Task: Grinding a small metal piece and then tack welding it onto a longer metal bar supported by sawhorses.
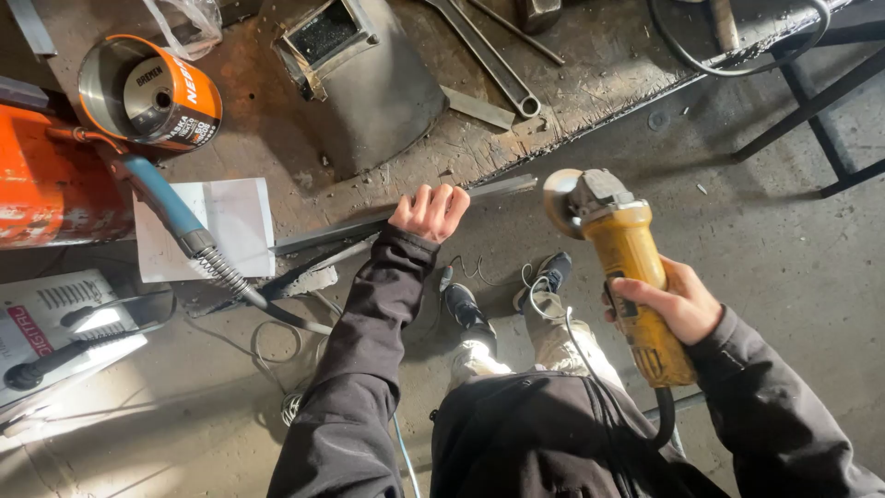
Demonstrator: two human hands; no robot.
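Note:
My left hand (pixel 430 210) rests with its fingers curled over a long grey metal bar (pixel 323 234) that lies along the near edge of the workbench (pixel 590 69). A yellow angle grinder (pixel 627 254) is gripped by its body in my right hand (pixel 673 302), out over the floor to the right of the bar. The grinder's disc (pixel 558 198) faces the bar's right end, a short way off it. Its black cable (pixel 666 420) runs down past my jacket.
A grey welding mask (pixel 369 83) lies on the bench beside a long wrench (pixel 489 60). At the left are an orange tin of discs (pixel 152 92), a welding torch with a blue handle (pixel 175 221), white paper (pixel 230 221) and a welding machine (pixel 55 323). A black metal frame (pixel 811 101) stands at the right.

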